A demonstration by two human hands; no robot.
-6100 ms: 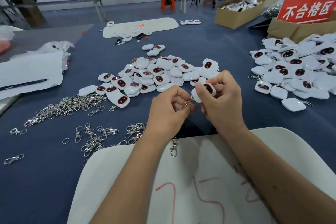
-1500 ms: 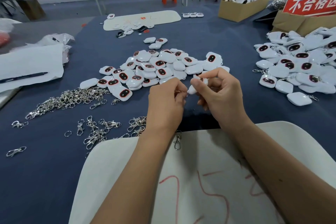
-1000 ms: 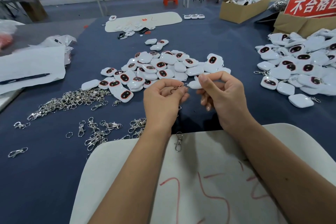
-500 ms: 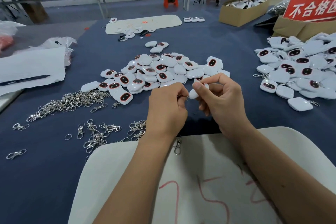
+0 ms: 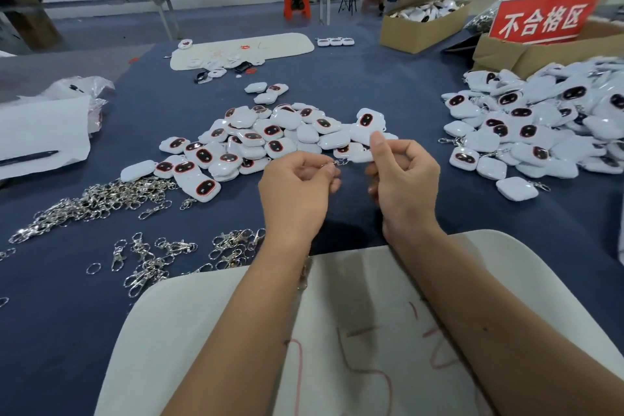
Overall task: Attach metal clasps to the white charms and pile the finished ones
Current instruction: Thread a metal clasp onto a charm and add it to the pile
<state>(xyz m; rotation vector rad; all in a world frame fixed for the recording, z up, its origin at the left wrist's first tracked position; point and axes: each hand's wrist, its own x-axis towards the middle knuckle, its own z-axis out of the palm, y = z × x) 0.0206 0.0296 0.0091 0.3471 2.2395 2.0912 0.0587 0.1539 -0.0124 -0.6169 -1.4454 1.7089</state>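
Note:
My right hand (image 5: 403,179) pinches a white charm (image 5: 359,156) between thumb and forefinger above the blue table. My left hand (image 5: 297,189) pinches the ring of a metal clasp (image 5: 332,163) right at the charm's left end; the clasp's hook hangs below my left wrist, blurred. A heap of white charms with dark red-rimmed ovals (image 5: 266,138) lies just beyond my hands. Loose silver clasps (image 5: 94,199) lie to the left. A larger pile of charms with clasps on them (image 5: 540,132) sits at the right.
A white board with red scribbles (image 5: 354,331) lies under my forearms. White paper with a black pen (image 5: 30,157) is at the left edge. Cardboard boxes (image 5: 422,27) and a red sign (image 5: 543,20) stand at the back right. Another white board (image 5: 243,49) lies far across.
My hands have drawn slightly apart and risen a little, so the clasp ring and the charm's end show between them. The hanging hook has swung under my left wrist.

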